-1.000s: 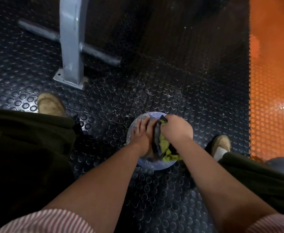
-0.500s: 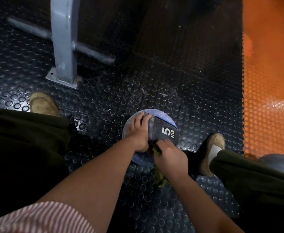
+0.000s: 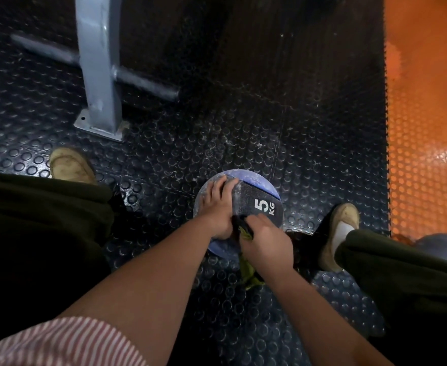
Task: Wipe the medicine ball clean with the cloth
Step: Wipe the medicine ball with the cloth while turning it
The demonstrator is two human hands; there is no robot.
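Ball (image 3: 258, 200), blue with a dark panel marked 5 KG, rests on the studded floor (image 3: 217, 128) between 2 shoes (image 3: 70, 165), left of the orange strip (image 3: 428, 128). Left hand (image 3: 217, 210) lies flat on the ball's left top, grip apart, fingers straight. Right hand (image 3: 266, 243) has its grip clamped on the cloth (image 3: 247, 272), pressing it to the ball's near side.

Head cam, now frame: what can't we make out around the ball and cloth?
Head view, near side and underside of the ball: hidden by the left hand and right hand.
Most of the cloth: under the right hand; only a strip and a dangling tail show.
The grey thing: cut off by the right edge and a trouser leg, unidentifiable.
The post: top cut by the upper edge.
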